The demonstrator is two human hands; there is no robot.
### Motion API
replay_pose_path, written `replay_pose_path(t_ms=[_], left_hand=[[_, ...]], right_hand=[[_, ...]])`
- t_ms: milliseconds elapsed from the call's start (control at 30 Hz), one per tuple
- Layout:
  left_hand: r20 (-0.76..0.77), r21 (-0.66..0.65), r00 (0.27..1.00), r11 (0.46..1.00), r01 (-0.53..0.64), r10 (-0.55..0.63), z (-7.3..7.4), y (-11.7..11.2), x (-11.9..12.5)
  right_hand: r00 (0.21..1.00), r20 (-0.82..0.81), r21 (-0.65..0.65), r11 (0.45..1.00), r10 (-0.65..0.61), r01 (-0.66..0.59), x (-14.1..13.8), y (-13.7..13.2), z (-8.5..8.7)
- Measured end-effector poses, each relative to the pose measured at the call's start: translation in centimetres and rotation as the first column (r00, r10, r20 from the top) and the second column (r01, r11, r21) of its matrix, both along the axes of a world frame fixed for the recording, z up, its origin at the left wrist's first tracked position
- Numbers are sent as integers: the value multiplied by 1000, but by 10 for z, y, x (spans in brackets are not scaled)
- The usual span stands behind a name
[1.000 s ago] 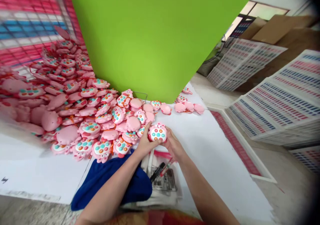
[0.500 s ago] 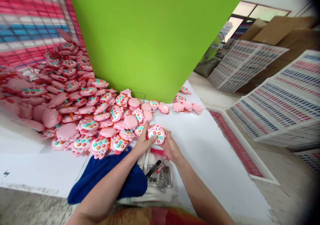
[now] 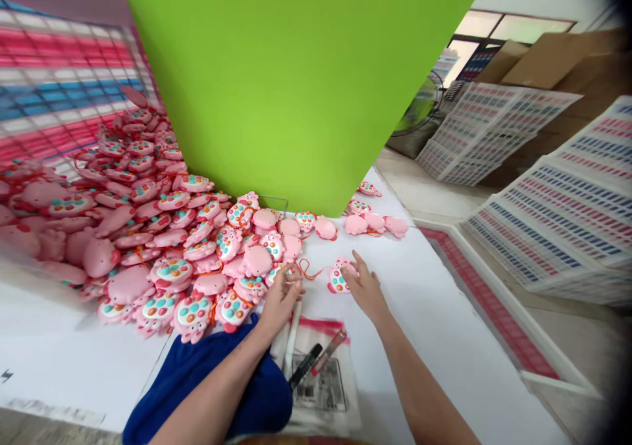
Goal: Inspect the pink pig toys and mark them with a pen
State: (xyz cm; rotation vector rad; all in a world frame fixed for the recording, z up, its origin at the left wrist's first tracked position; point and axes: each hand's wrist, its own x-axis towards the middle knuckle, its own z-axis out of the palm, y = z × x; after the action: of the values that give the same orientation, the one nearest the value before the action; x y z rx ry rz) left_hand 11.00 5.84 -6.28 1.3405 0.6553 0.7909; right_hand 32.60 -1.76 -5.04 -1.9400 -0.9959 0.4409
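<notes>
A pink toy [image 3: 336, 279] with coloured buttons lies on the white sheet [image 3: 424, 313]. My right hand [image 3: 364, 288] rests beside it with fingers stretched out, fingertips touching it. My left hand [image 3: 282, 295] is at the edge of a big pile of the same pink toys [image 3: 162, 234], its fingers curled together. An orange cord [image 3: 307, 270] loops out from those fingers toward the single toy. What the left hand pinches is hidden.
A blue cloth [image 3: 217, 379] lies under my left forearm. Clear bags with a barcode label and a black pen [image 3: 316, 366] lie below the hands. A large green panel [image 3: 296, 83] stands behind. Stacks of printed cards [image 3: 557, 221] fill the right side.
Both hands held the toy together before. Now it lies on the sheet; my right hand has opened over it and my left hand has dropped back to the pile's edge.
</notes>
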Motion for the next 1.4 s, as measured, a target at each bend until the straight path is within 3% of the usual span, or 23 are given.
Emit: replay_pose_path(t_ms=[67,133,300,400,500,600,700,800,900,967,1033,1200,1300,1400], left_hand=[[22,-26,1000,1000,-15,15,0,2,0],[31,-32,999,999,-33,34,-1,4,0],[25,-61,999,997,-40,41,2,6,-2],[42,-122,999,992,-22,27,4,5,-2],[89,-286,996,957,39,-14,4,5,0],[167,-446,986,890,93,-20,6,7,0],[285,-538,958,823,183,-26,11,9,-1],[330,-549,944,817,176,18,15,10,0],[281,-509,955,858,63,97,13,9,1],[242,-443,968,896,45,71,10,9,2],[181,-337,984,939,63,-1,8,8,1],[97,-147,985,977,154,-141,13,4,-5],[133,-79,959,961,264,-252,17,2,-7],[77,-8,965,968,252,-251,19,-1,-7]], right_hand=[[972,233,-5,1000,9,-8,-1,22,-1],[948,306,-2,996,90,-94,-12,53,-4],[965,179,-29,981,193,-191,-42,126,-25],[970,89,9,974,224,-226,-40,138,-35],[969,20,93,964,248,-248,-31,119,-30],[969,13,210,947,246,-243,-31,82,-14],[934,94,334,873,344,-355,-46,40,4],[862,106,309,808,495,-502,-63,7,13],[845,-155,357,827,511,-434,-71,-10,13],[791,-393,361,870,468,-336,-72,-15,12],[739,-530,282,909,415,-308,-73,-15,12],[811,-517,155,961,275,-228,-82,-13,13],[729,-639,169,970,245,-177,-87,-14,13],[671,-685,199,959,283,-202,-90,-16,14]])
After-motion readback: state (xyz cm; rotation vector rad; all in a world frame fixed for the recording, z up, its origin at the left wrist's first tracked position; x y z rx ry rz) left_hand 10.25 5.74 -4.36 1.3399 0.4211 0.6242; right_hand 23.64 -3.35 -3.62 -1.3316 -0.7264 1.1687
